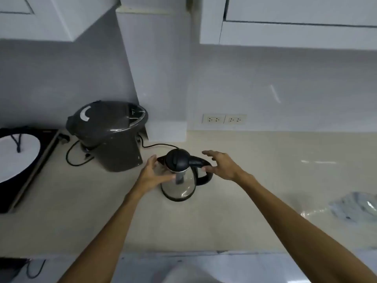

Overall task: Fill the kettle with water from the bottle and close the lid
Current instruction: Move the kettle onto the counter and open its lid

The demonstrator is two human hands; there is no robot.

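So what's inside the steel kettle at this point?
Cannot be seen: the kettle has its black lid down, covering the inside. Left hand touches its side; right hand hovers by the handle.

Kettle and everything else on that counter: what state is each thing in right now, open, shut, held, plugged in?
Kettle: upright on the counter, lid shut.
Left hand: open, fingers at the kettle's body, no closed grip.
Right hand: open, spread over the handle, not closed.
Grey water boiler: lid shut.
Wall sockets: nothing plugged in.
Clear plastic object: lying at the right edge, too blurred to identify.
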